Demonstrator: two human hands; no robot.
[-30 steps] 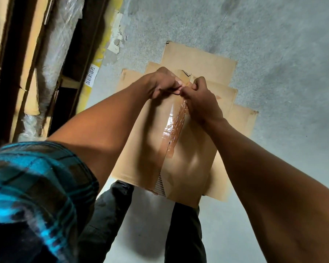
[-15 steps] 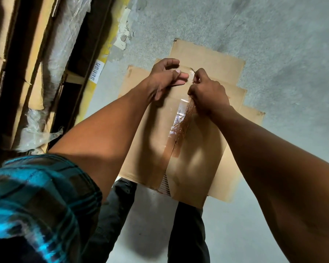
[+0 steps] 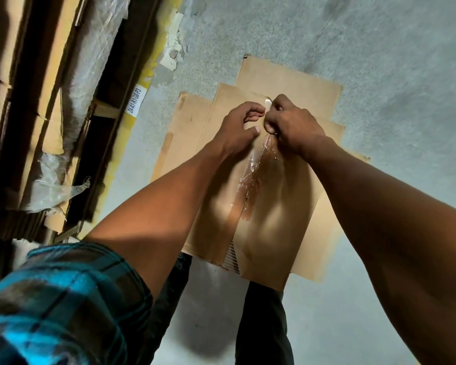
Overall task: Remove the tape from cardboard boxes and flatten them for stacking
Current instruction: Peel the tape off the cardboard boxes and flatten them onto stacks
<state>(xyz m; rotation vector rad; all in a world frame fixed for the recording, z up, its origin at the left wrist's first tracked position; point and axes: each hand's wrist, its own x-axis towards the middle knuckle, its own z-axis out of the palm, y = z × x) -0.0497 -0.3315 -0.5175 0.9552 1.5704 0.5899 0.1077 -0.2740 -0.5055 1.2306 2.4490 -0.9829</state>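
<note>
Cardboard box, held flattened in front of the person above a grey floor, runs lengthwise from near to far, its taped seam along that axis. Crinkled clear tape lies half-lifted along the seam. The right hand pinches the tape's far end with curled fingers. The left hand rests on the box just beside it, fingers loosely curved, holding nothing; half a second ago its fingers were straighter. More flat cardboard lies beneath. At left, a white label seems to read "24-A1-R1-G0-P3".
</note>
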